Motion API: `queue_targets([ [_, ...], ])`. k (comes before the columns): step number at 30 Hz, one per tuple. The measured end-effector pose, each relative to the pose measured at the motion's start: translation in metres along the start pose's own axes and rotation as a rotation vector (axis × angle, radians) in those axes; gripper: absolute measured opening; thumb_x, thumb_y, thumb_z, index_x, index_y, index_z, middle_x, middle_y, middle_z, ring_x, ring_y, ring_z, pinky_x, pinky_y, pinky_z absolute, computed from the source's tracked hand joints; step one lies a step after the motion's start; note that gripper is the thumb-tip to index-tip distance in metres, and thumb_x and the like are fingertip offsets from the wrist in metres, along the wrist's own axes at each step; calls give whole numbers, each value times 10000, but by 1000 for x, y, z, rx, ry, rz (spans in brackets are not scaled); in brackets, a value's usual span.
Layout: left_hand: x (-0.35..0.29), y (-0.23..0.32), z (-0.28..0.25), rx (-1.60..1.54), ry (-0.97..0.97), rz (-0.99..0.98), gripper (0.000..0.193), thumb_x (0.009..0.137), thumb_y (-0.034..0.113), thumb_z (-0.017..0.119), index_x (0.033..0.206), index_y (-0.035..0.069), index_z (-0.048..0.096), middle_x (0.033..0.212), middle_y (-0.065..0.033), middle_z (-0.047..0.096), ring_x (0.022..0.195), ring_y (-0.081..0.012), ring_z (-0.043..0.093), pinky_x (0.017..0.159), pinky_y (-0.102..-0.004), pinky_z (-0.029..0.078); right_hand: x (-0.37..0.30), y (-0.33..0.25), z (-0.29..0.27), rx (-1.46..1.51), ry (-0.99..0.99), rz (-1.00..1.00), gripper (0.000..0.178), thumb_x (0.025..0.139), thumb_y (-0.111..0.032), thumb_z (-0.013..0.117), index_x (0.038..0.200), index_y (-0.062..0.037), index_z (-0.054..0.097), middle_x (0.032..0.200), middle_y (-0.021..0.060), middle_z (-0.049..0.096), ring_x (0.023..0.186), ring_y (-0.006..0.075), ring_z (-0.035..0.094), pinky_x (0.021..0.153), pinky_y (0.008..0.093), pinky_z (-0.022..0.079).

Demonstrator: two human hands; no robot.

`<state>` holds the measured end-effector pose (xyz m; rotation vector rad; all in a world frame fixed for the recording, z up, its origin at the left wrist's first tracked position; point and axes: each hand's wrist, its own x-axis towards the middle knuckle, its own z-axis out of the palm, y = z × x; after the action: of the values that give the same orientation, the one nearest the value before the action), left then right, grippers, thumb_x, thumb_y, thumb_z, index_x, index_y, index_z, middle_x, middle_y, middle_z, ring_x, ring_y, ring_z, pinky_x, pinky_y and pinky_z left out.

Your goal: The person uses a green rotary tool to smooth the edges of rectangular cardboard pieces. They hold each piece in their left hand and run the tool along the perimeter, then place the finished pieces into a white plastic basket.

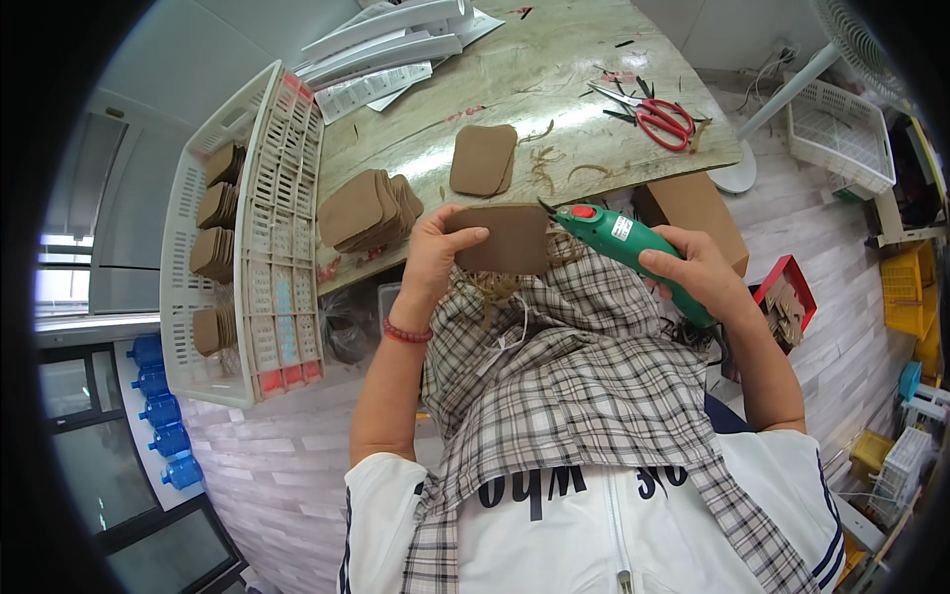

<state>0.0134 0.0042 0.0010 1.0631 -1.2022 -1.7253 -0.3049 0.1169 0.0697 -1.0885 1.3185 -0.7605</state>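
Note:
My left hand [432, 255] is closed on the left end of a brown rounded pad [510, 243], its thumb on top. The pad is held over my lap at the table's near edge. In my right hand [701, 267] is a green pair of electric scissors [625, 241] with a red switch. Their dark blades are at the pad's upper right corner; whether they touch it, I cannot tell. A few similar pads [482, 160] lie just beyond on the table, with a thicker pile of pads [358, 210] to their left. Thin brown trimmings [490, 287] hang over my checked apron.
A white plastic crate [282, 238] at the left holds several stacks of pads. Red-handled scissors [665, 124] and dark scraps lie at the table's right. Papers [374, 87] are heaped at the far left. A red box [787, 297] of brown scraps and a cardboard box [698, 213] stand at the right.

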Motion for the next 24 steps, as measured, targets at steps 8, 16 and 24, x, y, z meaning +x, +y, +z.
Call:
queue_targets([
  [8,-1,-2,-11,-88,-21,-45,184,795,2,715,978,-4,694,910,-67,713,780,-120,653,741,-262,517,4,4,1,-56,-78,43,403,852,-341,690,1025,20,645,722,19,577,575,79,517,529,242,431],
  [16,0,1,3,-29,-93,-187,187,783,-10,709,969,-18,691,887,-78,713,756,-127,666,711,-259,538,6,8,8,-67,-93,30,413,850,-330,702,1057,23,644,731,13,567,579,73,516,528,235,437],
  [24,2,3,16,55,-214,-296,186,770,-12,719,954,-24,692,860,-79,709,732,-131,668,690,-259,548,12,7,11,-85,-117,12,400,846,-317,707,1051,21,648,721,15,578,577,68,519,521,232,432],
])
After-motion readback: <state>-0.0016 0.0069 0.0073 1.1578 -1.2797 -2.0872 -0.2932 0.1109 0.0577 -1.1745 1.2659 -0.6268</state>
